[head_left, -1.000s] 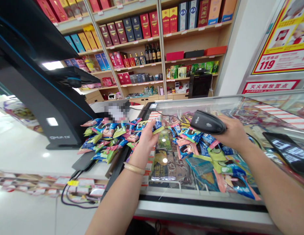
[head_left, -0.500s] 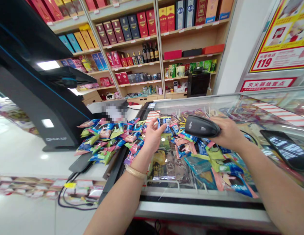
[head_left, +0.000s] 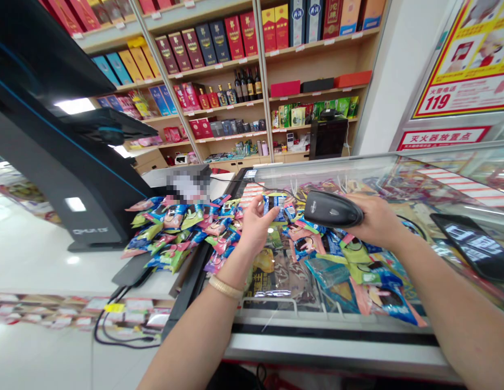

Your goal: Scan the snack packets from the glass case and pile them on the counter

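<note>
A black handheld barcode scanner is gripped in my right hand, its head pointing left. Facing it, my left hand pinches a small blue snack packet between thumb and fingers; a bracelet circles that wrist. Below the scanner, a heap of blue, pink and green snack packets lies on the glass top. Another heap of similar packets spreads to the left, across the counter edge and onto the glass.
The glass-topped freezer has packaged goods inside. A phone lies at right on the glass. A black checkout terminal and a small black cabled device stand at left on the white counter. Stocked shelves line the back.
The view shifts very slightly. Both hands keep nearly the same places, with the packet still in my left hand and the scanner still in my right.
</note>
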Motion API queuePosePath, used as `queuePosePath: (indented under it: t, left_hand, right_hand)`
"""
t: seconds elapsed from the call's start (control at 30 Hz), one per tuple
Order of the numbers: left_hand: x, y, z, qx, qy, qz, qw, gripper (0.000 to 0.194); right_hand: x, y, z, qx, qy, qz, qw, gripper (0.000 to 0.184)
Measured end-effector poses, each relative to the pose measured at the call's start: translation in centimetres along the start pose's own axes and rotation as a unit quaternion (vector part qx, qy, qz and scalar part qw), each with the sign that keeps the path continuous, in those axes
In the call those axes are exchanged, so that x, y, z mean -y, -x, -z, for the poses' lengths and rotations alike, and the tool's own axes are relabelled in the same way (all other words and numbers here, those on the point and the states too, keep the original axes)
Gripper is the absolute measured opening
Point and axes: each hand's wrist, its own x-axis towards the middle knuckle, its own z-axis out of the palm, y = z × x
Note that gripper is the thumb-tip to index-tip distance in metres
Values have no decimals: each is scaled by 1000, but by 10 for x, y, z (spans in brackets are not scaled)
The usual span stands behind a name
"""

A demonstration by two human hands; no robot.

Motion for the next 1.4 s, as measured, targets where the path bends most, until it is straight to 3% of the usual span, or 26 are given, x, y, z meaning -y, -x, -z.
queuePosePath:
  t: [0.17,0.27,0.37,0.47,0.53,0.67,0.73,0.8,0.87,0.93,1.03,1.1,1.17,1.23,1.3,1.4]
  left_hand:
    - [10,-2,0,2,-38,-30,999,40]
    - [17,3,-6,47,-171,-141,974,33]
    - [25,11,-14,136,-336,-279,889,32]
    - [35,18,-20,220,-445,-361,789,32]
    - [40,22,-22,275,-500,-369,734,34]
    - [37,28,-27,371,-586,-310,650,48]
    - [33,30,-31,402,-598,-292,629,54]
    - [29,32,-33,410,-594,-294,627,57]
    - [27,32,-32,389,-583,-311,642,59]
    - [26,29,-27,331,-571,-334,673,58]
    - [15,16,-12,186,-583,-334,717,51]
    - [1,6,2,64,-630,-285,720,48]
    - [-16,-2,16,-56,-696,-201,687,49]
    - [-32,-8,29,-131,-749,-114,640,50]
    - [-42,-11,40,-148,-782,-43,604,49]
    - [-45,-14,49,-128,-810,20,571,46]
  right_hand:
    - [-9,1,3,-58,33,-28,997,17]
    - [-19,3,5,-101,68,-59,991,18]
    - [-25,4,6,-118,91,-83,985,15]
    - [-27,4,4,-126,95,-90,983,15]
    - [-26,4,2,-127,97,-90,983,17]
    - [-26,5,0,-128,104,-91,982,26]
    - [-26,5,-1,-126,107,-93,982,28]
    - [-26,5,-1,-123,109,-96,982,29]
    - [-27,5,-1,-121,108,-93,982,29]
    - [-28,5,-1,-121,104,-86,983,28]
    - [-29,6,-1,-121,103,-79,984,23]
    - [-28,7,0,-117,106,-79,984,19]
    - [-28,7,1,-108,104,-79,986,16]
    - [-26,7,1,-101,97,-77,987,15]
    - [-25,7,0,-102,92,-73,988,17]
    - [-24,8,-2,-108,94,-66,987,21]
